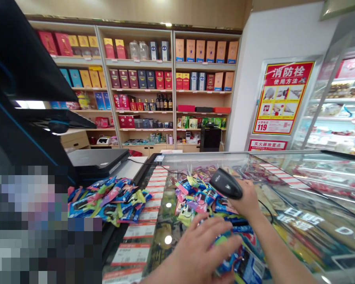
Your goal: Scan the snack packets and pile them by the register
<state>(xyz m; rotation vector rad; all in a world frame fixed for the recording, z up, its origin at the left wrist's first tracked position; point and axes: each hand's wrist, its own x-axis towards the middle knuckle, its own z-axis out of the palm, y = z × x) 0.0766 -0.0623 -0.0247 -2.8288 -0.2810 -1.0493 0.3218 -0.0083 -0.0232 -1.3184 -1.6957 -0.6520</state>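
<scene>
On the glass counter (233,158), in front of my camera, I have two piles of small packs in blue, pink and yellow-green. My right hand (248,197) is closed round a black scanner (226,184); its head juts out to the left over the right pile (192,197). A black cord (266,209) curves beside that wrist. My left hand (207,240) is nearer me, palm down, fingers bent and loosely spread over the near packs. From here I can't tell whether it grips one of them. Just to the right of those fingers I see a blue pack (251,265) with a barcode. The left pile (106,201) sits apart from the other, with a row of price tags (133,252) between the two. Beyond the counter I see shelves (140,63) of boxes, and on the wall to the right a red-and-yellow poster (284,98).
</scene>
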